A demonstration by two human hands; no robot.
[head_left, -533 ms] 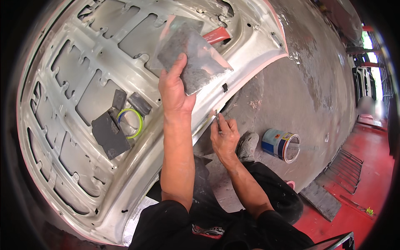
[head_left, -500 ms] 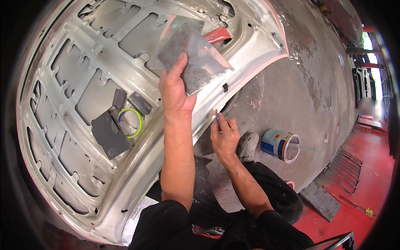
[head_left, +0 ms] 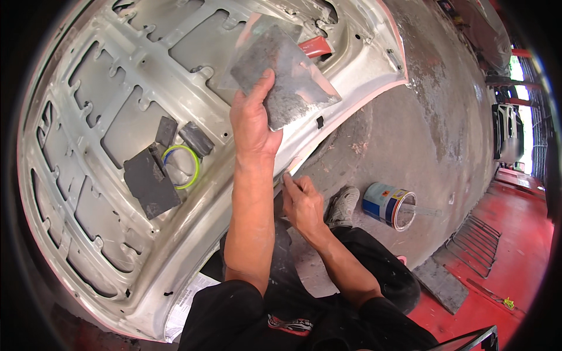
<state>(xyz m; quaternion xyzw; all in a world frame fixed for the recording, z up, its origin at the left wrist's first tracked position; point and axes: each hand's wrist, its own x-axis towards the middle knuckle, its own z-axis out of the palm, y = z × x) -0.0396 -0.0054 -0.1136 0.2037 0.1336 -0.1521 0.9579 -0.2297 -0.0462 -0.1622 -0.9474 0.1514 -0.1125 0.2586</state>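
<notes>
My left hand point(head_left: 254, 126) grips a grey, smudged flat plate point(head_left: 281, 76) over the upturned silver car hood point(head_left: 126, 88). A red tube point(head_left: 315, 48) lies partly behind the plate. My right hand point(head_left: 304, 207) is closed in a pinch at the hood's near edge, on what looks like a small thin tool, mostly hidden by the fingers. Left of my left forearm, on the hood, lie a dark sheet point(head_left: 146, 184), two dark grey blocks point(head_left: 196, 139) and a yellow-green ring point(head_left: 194, 175).
A paint can point(head_left: 377, 203) stands on the concrete floor point(head_left: 427, 164), beside my shoe point(head_left: 342, 207). Further right are a grey board point(head_left: 442, 284) and a wire rack point(head_left: 474, 245) by a red floor area. A car bumper point(head_left: 504, 131) stands at the far right.
My right hand has moved left and down along the hood edge, the thin tool now less visible. My left hand and the plate have shifted slightly up and right in the view.
</notes>
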